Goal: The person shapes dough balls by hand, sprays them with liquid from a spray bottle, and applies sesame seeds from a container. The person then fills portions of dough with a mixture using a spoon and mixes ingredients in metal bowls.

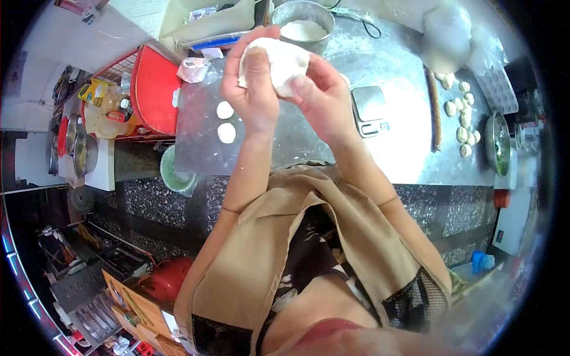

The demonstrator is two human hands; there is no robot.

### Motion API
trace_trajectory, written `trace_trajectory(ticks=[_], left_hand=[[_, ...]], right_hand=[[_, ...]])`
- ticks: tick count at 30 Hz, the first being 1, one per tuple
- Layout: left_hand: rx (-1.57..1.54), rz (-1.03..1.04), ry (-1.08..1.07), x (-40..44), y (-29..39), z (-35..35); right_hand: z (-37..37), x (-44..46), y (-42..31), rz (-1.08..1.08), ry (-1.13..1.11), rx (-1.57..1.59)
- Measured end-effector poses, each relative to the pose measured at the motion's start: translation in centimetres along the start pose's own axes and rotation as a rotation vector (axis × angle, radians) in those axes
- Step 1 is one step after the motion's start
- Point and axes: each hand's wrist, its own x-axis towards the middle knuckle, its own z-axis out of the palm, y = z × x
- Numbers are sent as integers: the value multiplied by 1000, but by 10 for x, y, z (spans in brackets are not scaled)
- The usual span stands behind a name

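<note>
A flattened piece of white dough [284, 59] is held up between both hands above the metal table [398, 77]. My left hand [252, 83] grips its left side, thumb pressed on its face. My right hand [320, 89] pinches the lower right edge of the dough with thumb and fingers. Beneath and left of my left wrist, two round dough balls [226, 133] lie on the table. To the right of my right hand sits a small digital scale [369, 104]. Behind the dough stands a metal bowl [331, 32] with white flour inside.
A rolling pin [434, 113] lies toward the right, beside several small dough pieces [462, 135]. At the far right is a bowl [490, 145] of chopped greens. A red chair-like panel [155, 89] borders the table's left edge. A green bucket [172, 169] stands below.
</note>
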Motion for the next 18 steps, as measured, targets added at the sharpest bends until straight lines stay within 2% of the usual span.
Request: trace_trajectory(ticks=[1,3,4,5,6,7,8,9,10,11,12,13,14,15,16,18], left_hand=[[17,68,11,2,0,2],[124,138,31,4,-3,2],[230,203,54,5,-6,1],[229,206,50,7,-11,-1],[438,385,63,9,-15,-3],[644,564,77,10,-18,-4],[642,566,75,9,-20,-6],[495,413,35,8,-16,-5],[347,262,-4,7,-11,-4],[1,12,-98,10,-2,-8],[-2,13,-103,11,10,-6],[-31,-89,-181,11,21,-3],[-59,-190,-258,13,27,-4],[235,-223,-399,17,26,-14],[236,-228,-396,17,22,-17],[215,-348,-397,21,17,-20]], right_hand=[[1,-2,-3,-1,-4,0],[1,-3,-7,-81,84,-388],[2,-2,-5,-87,82,-385],[2,0,-1,-207,115,-442],[1,1,3,-326,150,-499],[-2,4,5,-330,151,-499],[-5,7,6,-389,162,-630],[-6,11,4,-448,173,-761],[-8,15,-2,-454,174,-762],[-10,20,-13,-412,102,-765],[-15,23,-22,-365,32,-767],[-22,33,-30,-565,-79,-864],[-24,33,-39,-566,-75,-866],[-19,33,-51,-543,-149,-998],[-18,33,-58,-514,-228,-1129],[-19,35,-56,-496,-235,-1063]])
